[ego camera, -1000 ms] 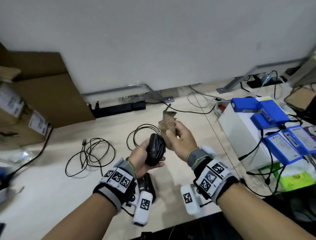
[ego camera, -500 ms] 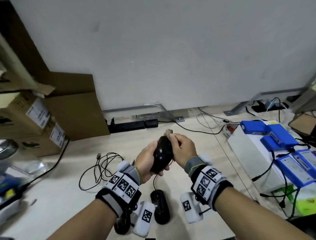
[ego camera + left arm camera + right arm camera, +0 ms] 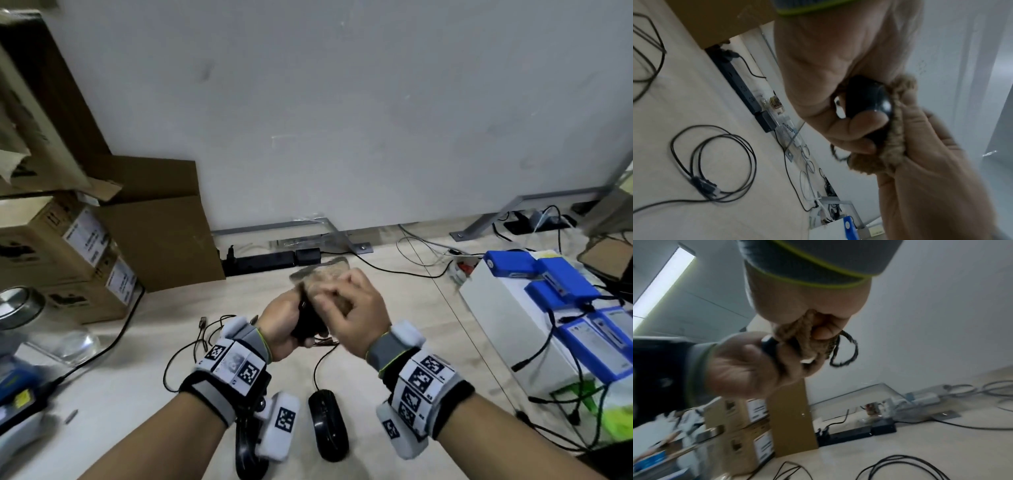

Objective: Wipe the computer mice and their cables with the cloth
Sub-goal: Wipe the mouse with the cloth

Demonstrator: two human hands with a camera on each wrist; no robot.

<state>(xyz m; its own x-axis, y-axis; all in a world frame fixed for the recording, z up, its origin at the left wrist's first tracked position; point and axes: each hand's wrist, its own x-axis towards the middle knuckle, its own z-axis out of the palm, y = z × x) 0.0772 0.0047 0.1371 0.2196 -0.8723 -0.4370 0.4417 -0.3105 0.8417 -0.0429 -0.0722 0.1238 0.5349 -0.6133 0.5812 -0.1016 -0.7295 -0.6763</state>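
We hold a black mouse (image 3: 306, 322) up above the middle of the desk (image 3: 404, 308), well off its surface. Our left hand (image 3: 279, 322) wraps around it from the left, fingers and thumb curled tight on its body; in the left wrist view the mouse (image 3: 869, 97) shows as a glossy, rounded black shell with a light glint on its edge, a fingertip (image 3: 865, 118) pressed against its side. Our right hand (image 3: 352, 315) has its fingers curled over a bunched tan cloth (image 3: 325, 274), clamping it flat against the right side of the mouse. The cloth (image 3: 896, 129) looks coarse and nubbly, folded in thick ridges, with a dark stitched hem and a small dark loop (image 3: 846, 352) hanging free from its edge. Part of the cloth sticks out above our hands toward the far edge of the desk.

A thin black cable (image 3: 320, 363) hangs down from the hands toward the desk, near a second black mouse (image 3: 328, 425), which lies flat close to the near edge, between our two forearms; where the cable ends, we cannot tell. It is matte, long and oval. Left of it, partly hidden under our left wrist, lies another dark glossy object (image 3: 248, 452) we cannot identify. Loose coils of black cable (image 3: 715, 162) rest on the desk left of centre.
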